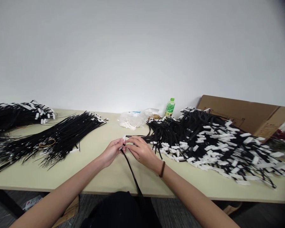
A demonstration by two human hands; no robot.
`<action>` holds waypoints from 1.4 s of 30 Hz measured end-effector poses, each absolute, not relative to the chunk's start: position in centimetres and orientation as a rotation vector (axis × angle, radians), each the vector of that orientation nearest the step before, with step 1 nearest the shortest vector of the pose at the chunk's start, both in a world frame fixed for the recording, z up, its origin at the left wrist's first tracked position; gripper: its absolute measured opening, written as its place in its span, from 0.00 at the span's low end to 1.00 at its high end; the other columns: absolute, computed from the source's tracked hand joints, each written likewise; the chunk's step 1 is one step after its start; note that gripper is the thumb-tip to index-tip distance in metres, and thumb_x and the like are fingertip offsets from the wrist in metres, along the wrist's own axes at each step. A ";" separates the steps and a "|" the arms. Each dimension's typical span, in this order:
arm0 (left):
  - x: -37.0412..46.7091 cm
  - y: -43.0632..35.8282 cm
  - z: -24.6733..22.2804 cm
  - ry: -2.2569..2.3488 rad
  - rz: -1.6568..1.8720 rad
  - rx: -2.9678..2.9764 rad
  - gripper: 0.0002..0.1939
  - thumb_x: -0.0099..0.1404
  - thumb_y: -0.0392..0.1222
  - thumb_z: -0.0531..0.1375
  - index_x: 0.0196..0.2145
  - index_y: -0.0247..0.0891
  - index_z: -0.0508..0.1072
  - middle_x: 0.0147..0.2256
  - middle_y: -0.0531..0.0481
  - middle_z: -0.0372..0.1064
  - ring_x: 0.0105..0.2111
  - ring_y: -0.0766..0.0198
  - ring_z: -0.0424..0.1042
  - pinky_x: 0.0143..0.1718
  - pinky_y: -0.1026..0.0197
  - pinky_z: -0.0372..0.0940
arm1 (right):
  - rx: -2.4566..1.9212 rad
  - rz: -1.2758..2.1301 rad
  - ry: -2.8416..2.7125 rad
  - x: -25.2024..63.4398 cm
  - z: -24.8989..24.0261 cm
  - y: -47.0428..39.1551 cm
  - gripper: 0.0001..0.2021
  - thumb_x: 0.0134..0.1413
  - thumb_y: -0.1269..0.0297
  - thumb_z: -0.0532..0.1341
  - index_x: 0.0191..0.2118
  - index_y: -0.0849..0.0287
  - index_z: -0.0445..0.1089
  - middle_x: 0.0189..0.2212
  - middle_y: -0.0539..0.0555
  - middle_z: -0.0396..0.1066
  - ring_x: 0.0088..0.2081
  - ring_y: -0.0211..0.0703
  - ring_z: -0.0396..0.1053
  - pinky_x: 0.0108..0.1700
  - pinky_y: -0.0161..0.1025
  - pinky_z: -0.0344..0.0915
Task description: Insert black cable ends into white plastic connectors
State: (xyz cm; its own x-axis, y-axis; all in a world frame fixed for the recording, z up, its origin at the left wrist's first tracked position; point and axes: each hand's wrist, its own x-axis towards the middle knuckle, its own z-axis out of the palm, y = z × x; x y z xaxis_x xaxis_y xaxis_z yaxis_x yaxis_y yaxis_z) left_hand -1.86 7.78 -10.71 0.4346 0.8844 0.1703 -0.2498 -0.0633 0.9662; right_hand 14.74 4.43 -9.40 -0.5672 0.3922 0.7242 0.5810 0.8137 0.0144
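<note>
In the middle of the table, my left hand (pixel 111 152) pinches a small white connector (pixel 124 138) between thumb and fingers. From it a black cable (pixel 132 172) of thin strands runs down over the table's front edge toward my lap. My right hand (pixel 143 153), with a dark band at its wrist, meets the left one, its fingertips closed on the cable just by the connector. The fingers partly hide where cable and connector join. Beyond the hands lies a clear plastic bag (pixel 136 119) with small white pieces.
A large heap of black cables with white ends (pixel 211 145) covers the right side, before a cardboard sheet (pixel 242 114). Bundles of black cables (pixel 68 133) lie at left, one with a yellow band (pixel 47 143). A green-capped bottle (pixel 170 107) stands by the wall.
</note>
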 end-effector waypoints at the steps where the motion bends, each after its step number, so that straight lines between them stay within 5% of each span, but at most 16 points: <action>1: -1.9 7.8 -10.7 0.645 1.037 1.315 0.14 0.57 0.50 0.55 0.26 0.35 0.66 0.21 0.53 0.59 0.23 0.68 0.58 0.28 0.65 0.53 | -0.709 -0.322 -2.247 14.7 -9.4 4.4 0.10 0.56 0.74 0.50 0.40 0.59 0.65 0.44 0.56 0.64 0.50 0.44 0.56 0.50 0.45 0.59; 42: -1.7 7.7 -10.8 0.721 1.024 1.386 0.17 0.57 0.52 0.54 0.24 0.34 0.67 0.19 0.53 0.60 0.23 0.67 0.58 0.29 0.63 0.54 | -0.760 -0.309 -2.302 14.5 -9.9 4.2 0.12 0.54 0.75 0.50 0.43 0.60 0.64 0.44 0.57 0.62 0.49 0.46 0.55 0.49 0.46 0.57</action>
State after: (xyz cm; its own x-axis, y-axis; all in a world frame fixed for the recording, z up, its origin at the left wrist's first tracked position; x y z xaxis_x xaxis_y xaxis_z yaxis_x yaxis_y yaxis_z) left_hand -1.65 7.69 -10.79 0.4188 0.8943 0.1575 -0.1542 -0.1009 0.9829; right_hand 14.54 4.20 -9.86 -0.5957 0.4362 0.6744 0.5984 0.8012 0.0104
